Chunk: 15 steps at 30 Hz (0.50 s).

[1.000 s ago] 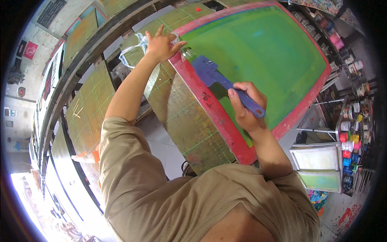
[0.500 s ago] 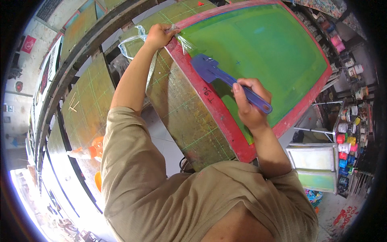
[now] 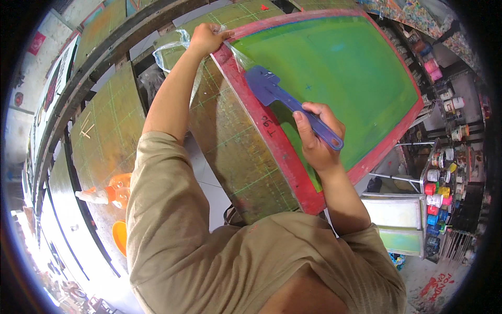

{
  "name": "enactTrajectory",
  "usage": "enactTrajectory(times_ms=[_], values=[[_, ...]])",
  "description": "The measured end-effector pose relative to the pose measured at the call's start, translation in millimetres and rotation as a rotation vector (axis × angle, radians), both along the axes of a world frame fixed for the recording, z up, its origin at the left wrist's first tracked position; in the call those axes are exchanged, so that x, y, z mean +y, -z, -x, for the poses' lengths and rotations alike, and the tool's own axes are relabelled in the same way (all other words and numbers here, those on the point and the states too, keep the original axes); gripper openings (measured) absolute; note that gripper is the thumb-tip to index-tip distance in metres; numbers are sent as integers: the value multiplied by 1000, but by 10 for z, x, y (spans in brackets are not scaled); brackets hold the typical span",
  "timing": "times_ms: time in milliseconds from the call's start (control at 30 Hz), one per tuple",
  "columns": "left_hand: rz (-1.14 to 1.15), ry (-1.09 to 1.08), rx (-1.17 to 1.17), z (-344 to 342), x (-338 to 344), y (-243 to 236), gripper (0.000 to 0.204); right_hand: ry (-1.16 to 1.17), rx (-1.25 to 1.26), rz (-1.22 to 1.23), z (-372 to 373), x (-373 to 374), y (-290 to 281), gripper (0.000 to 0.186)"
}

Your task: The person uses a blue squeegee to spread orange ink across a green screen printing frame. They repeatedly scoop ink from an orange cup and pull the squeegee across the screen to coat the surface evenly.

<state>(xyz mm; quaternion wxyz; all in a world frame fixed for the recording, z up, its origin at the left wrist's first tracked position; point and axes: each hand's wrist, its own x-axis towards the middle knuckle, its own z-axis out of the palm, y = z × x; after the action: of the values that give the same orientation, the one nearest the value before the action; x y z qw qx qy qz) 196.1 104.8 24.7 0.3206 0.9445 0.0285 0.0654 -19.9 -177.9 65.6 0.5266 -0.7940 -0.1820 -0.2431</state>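
Observation:
A screen-printing frame with a red border (image 3: 264,137) and green mesh (image 3: 361,78) lies tilted over a worn board. My left hand (image 3: 208,37) is closed at the frame's far left corner, pinching clear plastic film (image 3: 238,56). Part of the film drapes onto the mesh, and more of it hangs left of the hand. In my right hand (image 3: 323,138) is a blue-purple plastic spatula (image 3: 285,98), gripped by its handle with the thumb on top. Its broad blade points far left and overlaps the frame's left border; whether it touches cannot be told.
Boards with green grid lines (image 3: 219,152) stand in rows beneath and left of the frame. An orange bottle (image 3: 120,191), an orange bowl (image 3: 120,236) and thin sticks (image 3: 88,128) sit on the left. Several ink jars (image 3: 433,175) and smaller screens (image 3: 395,212) are at the right.
The whole view has shifted slightly, with the right-hand shelves moving left in the picture. My right hand and the spatula have moved slightly left. Both hands keep their grips.

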Motion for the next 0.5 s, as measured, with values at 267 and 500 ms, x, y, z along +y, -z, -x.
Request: enactTrajectory(times_ms=[267,500], values=[[110,396,-62,341,138,57,54,29,49,-42,0,-29,48,19],[163,396,84,227,170,37,49,31,55,-28,1,-40,56,19]])
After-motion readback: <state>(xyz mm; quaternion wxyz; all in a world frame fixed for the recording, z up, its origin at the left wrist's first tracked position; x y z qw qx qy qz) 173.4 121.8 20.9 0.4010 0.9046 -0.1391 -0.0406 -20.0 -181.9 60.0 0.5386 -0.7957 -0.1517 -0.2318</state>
